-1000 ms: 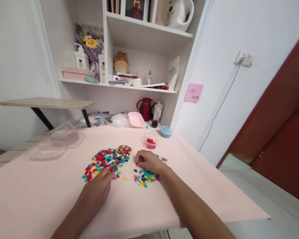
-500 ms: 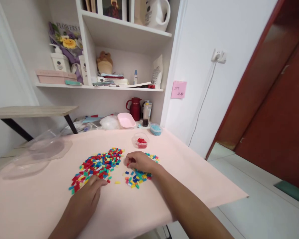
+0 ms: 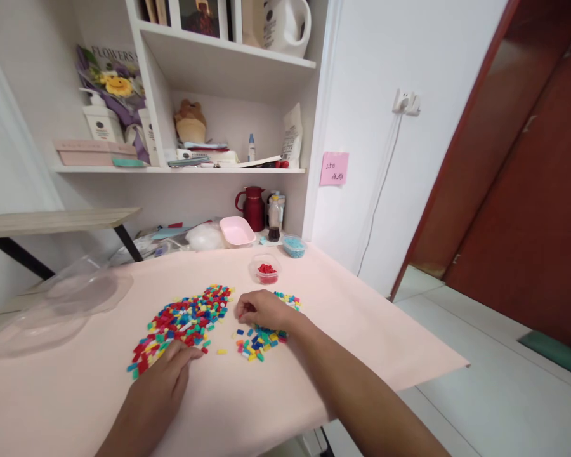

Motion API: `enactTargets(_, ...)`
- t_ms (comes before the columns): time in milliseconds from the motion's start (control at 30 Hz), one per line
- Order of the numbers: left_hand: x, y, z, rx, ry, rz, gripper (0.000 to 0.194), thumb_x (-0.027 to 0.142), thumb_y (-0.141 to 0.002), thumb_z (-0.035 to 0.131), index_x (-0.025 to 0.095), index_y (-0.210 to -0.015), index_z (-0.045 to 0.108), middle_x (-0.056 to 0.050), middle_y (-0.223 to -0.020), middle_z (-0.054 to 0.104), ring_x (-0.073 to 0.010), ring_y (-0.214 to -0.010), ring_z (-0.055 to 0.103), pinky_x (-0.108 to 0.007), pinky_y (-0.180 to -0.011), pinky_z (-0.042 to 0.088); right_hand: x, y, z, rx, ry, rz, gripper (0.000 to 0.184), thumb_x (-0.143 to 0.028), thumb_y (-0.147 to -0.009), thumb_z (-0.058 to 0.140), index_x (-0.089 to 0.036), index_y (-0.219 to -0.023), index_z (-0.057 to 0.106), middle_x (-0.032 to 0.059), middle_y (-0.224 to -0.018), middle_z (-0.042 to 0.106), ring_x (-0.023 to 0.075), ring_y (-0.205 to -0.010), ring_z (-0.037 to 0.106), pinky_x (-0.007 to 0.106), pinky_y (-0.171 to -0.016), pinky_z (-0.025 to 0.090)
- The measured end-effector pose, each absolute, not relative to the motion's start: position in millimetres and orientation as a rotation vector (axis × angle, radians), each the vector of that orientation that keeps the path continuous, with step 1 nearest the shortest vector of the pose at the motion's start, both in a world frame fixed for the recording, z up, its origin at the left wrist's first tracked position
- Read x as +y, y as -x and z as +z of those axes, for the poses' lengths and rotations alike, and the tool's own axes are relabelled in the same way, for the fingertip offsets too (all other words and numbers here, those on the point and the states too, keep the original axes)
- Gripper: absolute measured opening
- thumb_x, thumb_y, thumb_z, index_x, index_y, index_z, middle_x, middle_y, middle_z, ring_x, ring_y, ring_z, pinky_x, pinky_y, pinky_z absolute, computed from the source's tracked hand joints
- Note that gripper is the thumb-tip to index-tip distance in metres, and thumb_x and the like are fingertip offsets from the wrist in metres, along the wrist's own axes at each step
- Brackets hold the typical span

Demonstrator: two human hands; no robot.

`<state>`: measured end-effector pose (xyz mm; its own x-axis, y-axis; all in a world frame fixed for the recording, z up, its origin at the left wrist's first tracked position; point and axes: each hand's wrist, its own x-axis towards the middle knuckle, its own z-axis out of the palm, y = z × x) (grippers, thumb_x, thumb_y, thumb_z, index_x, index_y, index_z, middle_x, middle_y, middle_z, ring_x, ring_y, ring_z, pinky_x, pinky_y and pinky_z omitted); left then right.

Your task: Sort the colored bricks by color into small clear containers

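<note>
A large heap of small coloured plastic blocks [image 3: 185, 317] lies on the pink-covered table, with a smaller heap of mixed blocks [image 3: 259, 343] to its right. At the near edge of the large heap rests my left hand [image 3: 164, 381]; its fingers extend forward, and the index fingertip lies close to a loose red block [image 3: 204, 350]. Between the two heaps my right hand [image 3: 264, 310] is closed in a pinch, with a bit of red block [image 3: 241, 316] showing at the fingertips. Its palm and wrist hide part of the smaller heap. A single yellow block [image 3: 222, 351] lies between the hands.
Beyond my right hand stands a clear tub with red blocks [image 3: 265, 270]; behind it is a tub of light-blue pieces [image 3: 294, 246]. A pink tray [image 3: 238, 231], red jug [image 3: 253, 209] and bottle [image 3: 275, 222] stand at the back. Clear plastic lids [image 3: 76, 289] lie left.
The camera view has turned slightly to the right, so everything appears shifted a little left. Both hands keep nearly the same places over the table.
</note>
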<state>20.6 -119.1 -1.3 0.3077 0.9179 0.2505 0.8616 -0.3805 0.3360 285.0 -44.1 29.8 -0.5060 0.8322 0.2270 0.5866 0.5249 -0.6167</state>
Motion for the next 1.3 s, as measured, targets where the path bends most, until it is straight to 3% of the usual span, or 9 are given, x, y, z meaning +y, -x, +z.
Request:
enactTargets(233,-120.6,-21.9,1.6,1.651,-2.418,0.600,0.036,0.026,-0.090,0.033,0.029,-0.102,0.067,-0.004,-0.114,0.067,-0.0181,-0.101,0.067,-0.034,-0.084,0.054,-40.0,-284.8,23.4,-2.230,1.132,0.661,0.009,-0.015,-0.076,0.068,-0.020,-0.084,0.070,-0.0013,-0.079,0.071,0.0127,-0.071,0.062,0.020,-0.065,0.042)
enactTargets(500,-121.7,-21.7,0.5,1.642,-2.414,0.601,0.036,0.026,-0.091,0.032,0.029,-0.102,0.066,-0.004,-0.114,0.066,-0.0175,-0.102,0.066,-0.033,-0.083,0.053,-37.2,-282.0,15.9,-2.007,1.166,0.953,0.006,-0.018,-0.073,0.071,-0.018,-0.079,0.072,-0.0001,-0.074,0.071,0.0136,-0.068,0.063,0.021,-0.062,0.046)
enactTargets(767,-124.6,-23.4,-1.4,1.649,-2.397,0.591,0.038,0.022,-0.092,0.029,0.028,-0.103,0.065,-0.004,-0.113,0.065,-0.0173,-0.100,0.066,-0.032,-0.083,0.051,-38.7,-266.0,14.8,-2.157,1.226,0.729,0.007,-0.013,-0.067,0.071,-0.019,-0.071,0.071,-0.0022,-0.065,0.067,0.0114,-0.061,0.059,0.020,-0.058,0.041)
enactTargets(1067,-130.3,-27.5,3.4,1.614,-2.386,0.647,0.039,0.017,-0.090,0.030,0.027,-0.104,0.065,-0.004,-0.111,0.065,-0.0163,-0.099,0.065,-0.030,-0.084,0.049,-32.3,-281.1,9.4,-1.898,1.026,1.155,0.015,-0.026,-0.075,0.068,-0.016,-0.087,0.070,0.0020,-0.077,0.070,0.0137,-0.068,0.063,0.022,-0.061,0.047)
enactTargets(1200,-132.4,-29.3,5.8,1.633,-2.348,0.640,0.038,0.017,-0.091,0.030,0.027,-0.102,0.065,-0.004,-0.108,0.065,-0.0158,-0.094,0.065,-0.029,-0.080,0.049,-31.8,-289.6,10.8,-1.931,1.131,1.029,0.014,-0.024,-0.081,0.062,-0.017,-0.089,0.071,0.0015,-0.074,0.069,0.0132,-0.065,0.060,0.022,-0.058,0.046)
enactTargets(1300,-133.1,-29.3,4.8,1.655,-2.354,0.609,0.040,0.017,-0.091,0.028,0.028,-0.104,0.065,-0.004,-0.110,0.065,-0.0157,-0.094,0.065,-0.029,-0.080,0.049,-33.5,-289.5,13.7,-2.137,1.117,0.854,0.014,-0.023,-0.081,0.064,-0.019,-0.091,0.072,0.0022,-0.080,0.070,0.0150,-0.072,0.062,0.023,-0.065,0.046)
